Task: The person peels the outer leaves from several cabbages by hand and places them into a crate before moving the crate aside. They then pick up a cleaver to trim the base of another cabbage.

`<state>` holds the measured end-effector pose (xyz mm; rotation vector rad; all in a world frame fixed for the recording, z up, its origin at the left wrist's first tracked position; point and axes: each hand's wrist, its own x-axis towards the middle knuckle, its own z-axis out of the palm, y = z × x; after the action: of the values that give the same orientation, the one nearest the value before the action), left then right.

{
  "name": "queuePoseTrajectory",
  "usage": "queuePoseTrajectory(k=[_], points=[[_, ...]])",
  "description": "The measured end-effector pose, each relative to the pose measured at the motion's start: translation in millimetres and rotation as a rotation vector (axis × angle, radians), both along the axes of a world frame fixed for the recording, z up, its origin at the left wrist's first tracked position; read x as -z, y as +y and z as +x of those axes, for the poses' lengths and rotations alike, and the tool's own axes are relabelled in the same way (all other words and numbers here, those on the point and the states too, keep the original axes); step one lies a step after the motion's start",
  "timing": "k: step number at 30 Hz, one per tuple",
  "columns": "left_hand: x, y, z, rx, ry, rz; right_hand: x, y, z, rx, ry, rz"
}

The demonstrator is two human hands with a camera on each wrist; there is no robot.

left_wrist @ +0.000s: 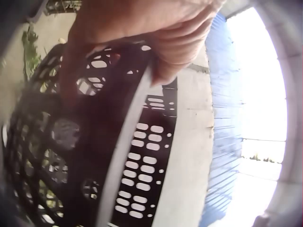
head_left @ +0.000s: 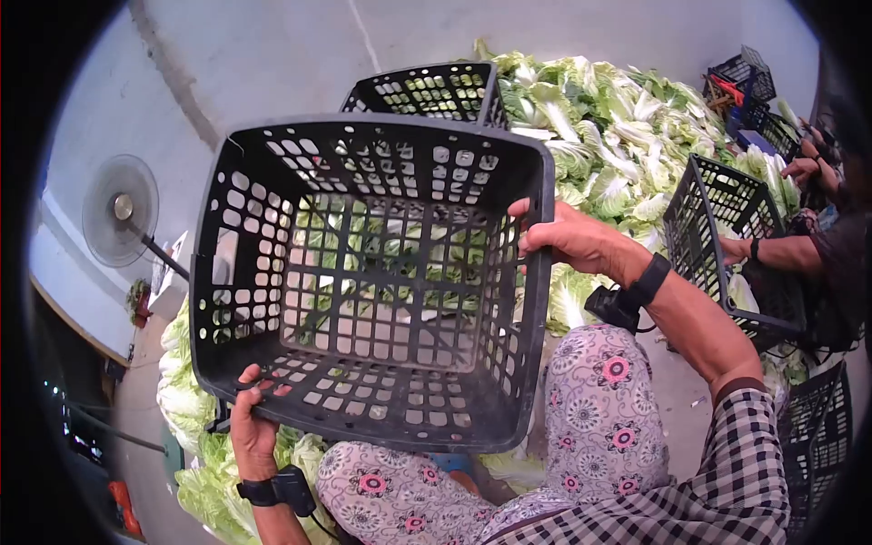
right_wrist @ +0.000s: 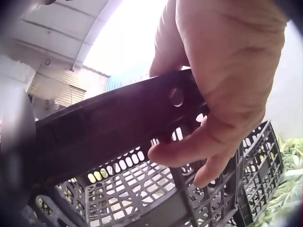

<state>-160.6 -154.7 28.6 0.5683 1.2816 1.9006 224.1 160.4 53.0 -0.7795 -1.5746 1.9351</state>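
A black plastic crate [head_left: 381, 424] is held up in front of me, tilted so that its open top faces my head. Nothing lies inside it; cabbage leaves show through its slatted base. My left hand [head_left: 252, 436] grips the lower left corner of the rim, with the thumb on the inner side. On the right side, my right hand [head_left: 581, 238] holds the rim near the upper corner. In the right wrist view the fingers [right_wrist: 189, 146] curl over the crate's edge. The left wrist view shows the left hand [left_wrist: 142, 23] around the rim.
Behind the held crate stands another black crate [head_left: 427, 91]. A large heap of napa cabbage leaves [head_left: 618, 136] spreads beyond it. At right, another person's arm [head_left: 786, 252] reaches into a crate [head_left: 727, 195]. A fan [head_left: 122, 207] stands at left; whole cabbages [head_left: 218, 481] lie near my left knee.
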Motion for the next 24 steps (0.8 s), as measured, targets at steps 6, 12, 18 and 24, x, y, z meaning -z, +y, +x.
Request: queuePoseTrajectory(k=[6, 12, 18, 24], points=[[-9.6, 14.3, -1.5, 0.056, -0.077, -0.086, -15.6, 15.8, 18.3, -0.017, -0.059, -0.061], [-54.4, -17.2, 24.3, 0.102, 0.126, -0.060, -39.8, -15.5, 44.9, 0.028, 0.068, 0.051], [-44.1, -1.6, -11.5, 0.334, 0.243, 0.207, -78.1, -70.9, 73.0, 0.205, 0.151, 0.322], [21.6, 83.4, -31.8, 0.122, 0.256, 0.387, -87.6, -131.0, 58.6, 0.549, 0.075, 0.727]])
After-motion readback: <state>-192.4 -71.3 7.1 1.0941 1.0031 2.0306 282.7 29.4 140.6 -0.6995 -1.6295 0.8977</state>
